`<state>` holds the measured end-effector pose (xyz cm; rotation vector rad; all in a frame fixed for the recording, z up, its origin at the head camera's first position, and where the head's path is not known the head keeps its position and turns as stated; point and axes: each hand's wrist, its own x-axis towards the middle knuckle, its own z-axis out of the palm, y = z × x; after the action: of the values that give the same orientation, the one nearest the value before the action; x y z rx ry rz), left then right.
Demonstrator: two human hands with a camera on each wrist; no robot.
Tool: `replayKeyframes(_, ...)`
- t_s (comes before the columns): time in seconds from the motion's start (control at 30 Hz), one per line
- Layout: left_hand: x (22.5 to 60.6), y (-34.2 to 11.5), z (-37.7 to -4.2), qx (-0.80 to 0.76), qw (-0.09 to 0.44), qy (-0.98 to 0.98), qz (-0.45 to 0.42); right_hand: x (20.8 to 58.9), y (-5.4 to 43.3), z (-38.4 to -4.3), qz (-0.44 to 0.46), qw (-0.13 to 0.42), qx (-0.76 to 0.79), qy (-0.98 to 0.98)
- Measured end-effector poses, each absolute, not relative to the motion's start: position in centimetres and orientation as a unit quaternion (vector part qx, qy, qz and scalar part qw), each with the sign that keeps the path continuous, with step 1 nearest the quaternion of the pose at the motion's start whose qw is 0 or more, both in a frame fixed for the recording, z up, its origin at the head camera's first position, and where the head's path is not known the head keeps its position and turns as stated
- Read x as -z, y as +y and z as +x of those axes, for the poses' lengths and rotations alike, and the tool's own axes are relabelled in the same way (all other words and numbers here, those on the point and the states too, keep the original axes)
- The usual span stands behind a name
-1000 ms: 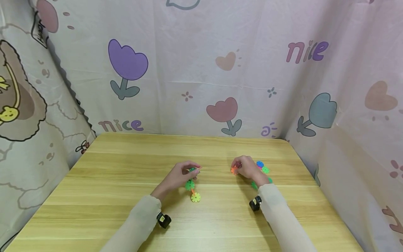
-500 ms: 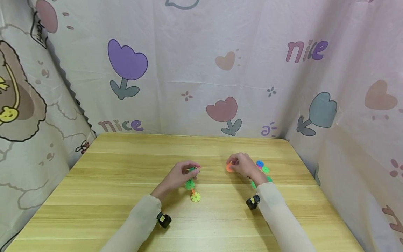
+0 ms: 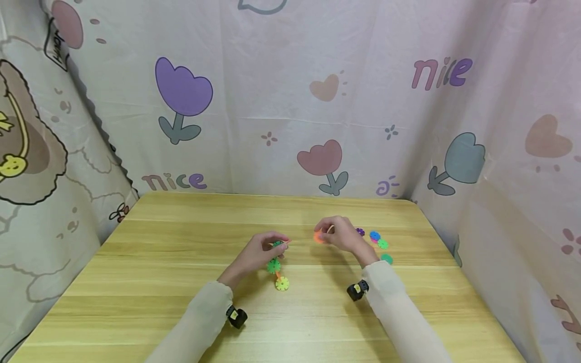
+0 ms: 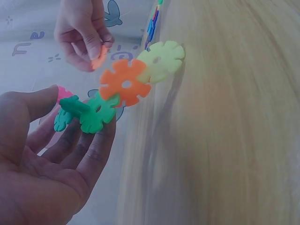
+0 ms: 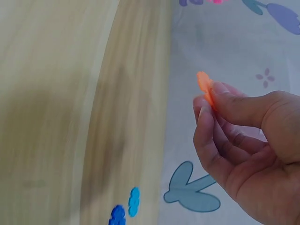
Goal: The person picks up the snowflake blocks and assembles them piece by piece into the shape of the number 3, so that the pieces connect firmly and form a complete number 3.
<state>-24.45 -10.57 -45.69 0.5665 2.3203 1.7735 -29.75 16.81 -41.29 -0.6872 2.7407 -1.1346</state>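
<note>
My left hand (image 3: pixel 254 254) holds a chain of interlocking flower-shaped plastic discs above the table. In the left wrist view, a pink disc (image 4: pixel 62 93) shows at the thumb tip, joined to green discs (image 4: pixel 90 123) lying against the fingers. An orange disc (image 4: pixel 111 77) and a yellow disc (image 4: pixel 168 55) extend outward from them. To the right, my right hand (image 3: pixel 344 237) pinches a single orange disc (image 5: pixel 203 81) between thumb and fingers, raised and apart from the chain. Part of that disc is hidden by the thumb.
Loose discs lie on the wooden table (image 3: pixel 181 247) beyond and beside my right hand: purple (image 3: pixel 360 232), blue (image 3: pixel 374 235), light green (image 3: pixel 383 244) and darker green (image 3: pixel 387 259). My right forearm hides part of this group. A printed cloth (image 3: pixel 268 166) hangs behind the table.
My right hand has moved left and slightly away from me with the orange disc, nearing the left hand. A purple disc has come into view behind it. The left hand stays put.
</note>
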Motion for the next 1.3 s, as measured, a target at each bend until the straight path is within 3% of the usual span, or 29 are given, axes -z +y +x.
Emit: replayKeyframes(1.3,45.6,-10.2,-24.7,-0.593,0.088,0.777,0.191,40.5,12.3,-28.4,-0.266,0.082,0.436,0.856)
